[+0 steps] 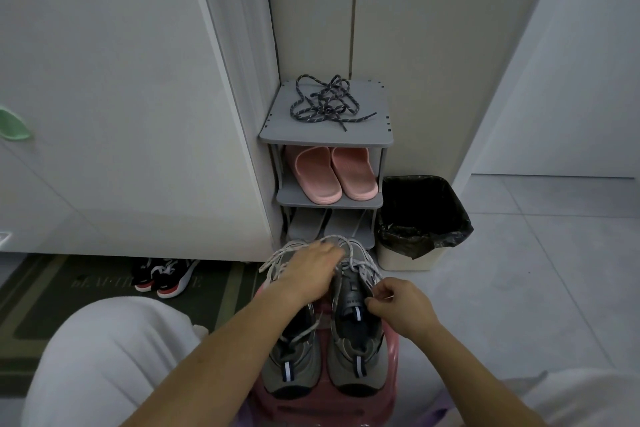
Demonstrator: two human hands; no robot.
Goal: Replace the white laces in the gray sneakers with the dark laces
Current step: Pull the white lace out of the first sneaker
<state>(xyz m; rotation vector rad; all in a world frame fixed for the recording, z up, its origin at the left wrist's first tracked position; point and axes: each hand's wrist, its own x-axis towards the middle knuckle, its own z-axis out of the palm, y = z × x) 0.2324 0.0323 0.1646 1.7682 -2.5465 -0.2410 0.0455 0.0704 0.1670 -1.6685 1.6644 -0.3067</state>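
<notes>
Two gray sneakers stand side by side on a pink stool (pixel 391 350), heels toward me: the left sneaker (pixel 291 364) and the right sneaker (pixel 356 357). White laces (pixel 277 258) lie loose over their toes. My left hand (pixel 308 274) reaches over the front of the left sneaker, fingers curled down among the white laces. My right hand (pixel 398 308) pinches a white lace at the right sneaker's upper eyelets. The dark laces (pixel 325 102) lie in a tangle on top of the gray shoe rack (pixel 277 128).
Pink slippers (pixel 332 173) and gray slippers (pixel 311 224) fill the rack's lower shelves. A bin with a black liner (pixel 419 218) stands right of the rack. Black-and-red shoes (pixel 166 277) sit on a dark mat (pixel 69 291) under a white cabinet (pixel 121 114).
</notes>
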